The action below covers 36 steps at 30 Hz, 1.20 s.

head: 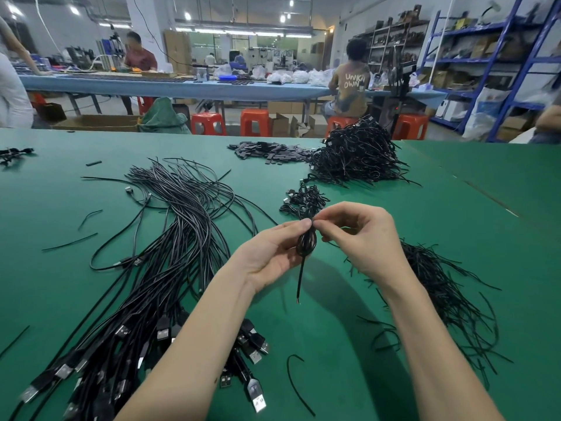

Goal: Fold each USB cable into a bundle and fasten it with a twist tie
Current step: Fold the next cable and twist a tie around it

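Your left hand [273,253] grips the folded cable bundle [306,243]; your right hand [361,235] pinches its top. Twist the tie snug.

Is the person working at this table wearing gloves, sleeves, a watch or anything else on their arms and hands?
No. Both forearms are bare right to the bottom of the picture, with no sleeve in view. The left hand and right hand wear no gloves, rings, watch or wristband. The fingers have short, plain nails.
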{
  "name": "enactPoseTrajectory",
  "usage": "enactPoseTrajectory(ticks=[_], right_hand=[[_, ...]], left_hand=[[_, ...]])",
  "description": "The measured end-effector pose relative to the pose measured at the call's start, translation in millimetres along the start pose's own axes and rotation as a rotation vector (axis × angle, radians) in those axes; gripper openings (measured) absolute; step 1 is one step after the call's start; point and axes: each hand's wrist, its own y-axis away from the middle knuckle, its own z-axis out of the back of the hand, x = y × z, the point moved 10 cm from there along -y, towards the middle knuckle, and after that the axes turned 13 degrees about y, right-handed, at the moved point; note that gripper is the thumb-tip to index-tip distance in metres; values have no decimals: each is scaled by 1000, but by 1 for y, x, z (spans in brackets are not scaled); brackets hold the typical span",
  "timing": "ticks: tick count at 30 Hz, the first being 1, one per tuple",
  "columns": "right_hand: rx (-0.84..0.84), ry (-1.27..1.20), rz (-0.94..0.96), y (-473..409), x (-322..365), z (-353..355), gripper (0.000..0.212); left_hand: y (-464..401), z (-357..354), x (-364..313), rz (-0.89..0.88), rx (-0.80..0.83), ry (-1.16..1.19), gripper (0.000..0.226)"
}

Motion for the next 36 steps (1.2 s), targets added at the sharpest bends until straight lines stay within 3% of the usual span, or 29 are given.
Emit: enactPoseTrajectory(ticks=[3, 6, 8, 10, 13, 15, 17, 20, 22, 26, 29, 34, 36], right_hand=[[-12, -197, -112, -1, -8, -1, 10], [57, -452, -299, 2, -22, -11, 12], [144, -644, -502, 9, -35, -24, 20], [229, -871, -720, 22, -46, -40, 37], [238, -1209, -844, 33, -45, -53, 41], [243, -1015, -722, 28, -46, -45, 30], [234, -608, -487, 17, -40, -24, 19], [124, 24, -99, 4, -13, 5, 21], [87, 178, 50, 5, 5, 7, 19], [43, 188, 134, 5, 21, 10, 10], [37, 200, 56, 3, 10, 10, 4], [278, -648, -614, 21, -44, -40, 15], [299, -693, -693, 26, -52, -47, 13]], left_hand=[[1, -9, -10, -76, 39, -79, 30], [2, -12, -22, -178, 35, -199, 25], [9, -16, -41, -390, 16, -441, 18], [20, -35, -51, -614, 96, -687, 16], [24, -46, -48, -666, 154, -735, 17], [20, -35, -50, -582, 92, -664, 17], [15, -21, -45, -446, 55, -518, 15], [13, -14, -37, -317, 53, -307, 12], [12, -15, -33, -284, 61, -258, 11], [11, -13, -33, -264, 68, -285, 19], [12, -13, -36, -314, 78, -360, 17], [19, -23, -47, -528, 90, -638, 17], [17, -20, -47, -517, 65, -681, 17]])
